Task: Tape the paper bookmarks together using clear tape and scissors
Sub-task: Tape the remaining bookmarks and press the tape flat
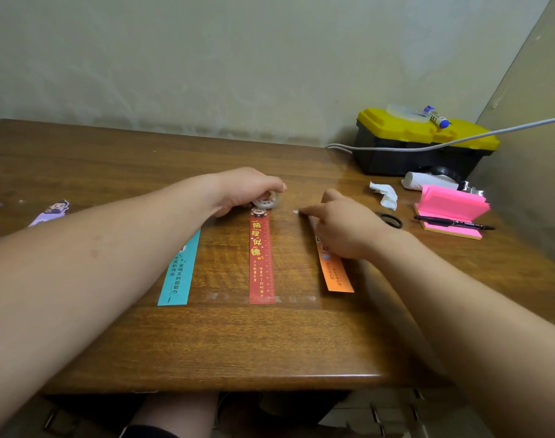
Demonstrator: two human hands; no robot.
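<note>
Three paper bookmarks lie side by side on the wooden table (206, 343): a teal bookmark (178, 273), a red bookmark (261, 260) and an orange bookmark (334, 273). A strip of clear tape (298, 299) runs across their near ends. My left hand (244, 191) grips the clear tape roll (265, 202) at the red bookmark's far end. My right hand (349, 229) lies on the orange bookmark's far end, its forefinger pressing the pulled tape end (296, 212) to the table. The scissors' black handle (390, 220) shows just right of my right hand.
A black and yellow toolbox (424, 143) with a marker on its lid stands at the back right, a grey cable across it. Pink sticky notes (450, 213), a black pen (453, 223) and crumpled tissue (385, 194) lie in front. Two more bookmarks (49, 213) sit far left.
</note>
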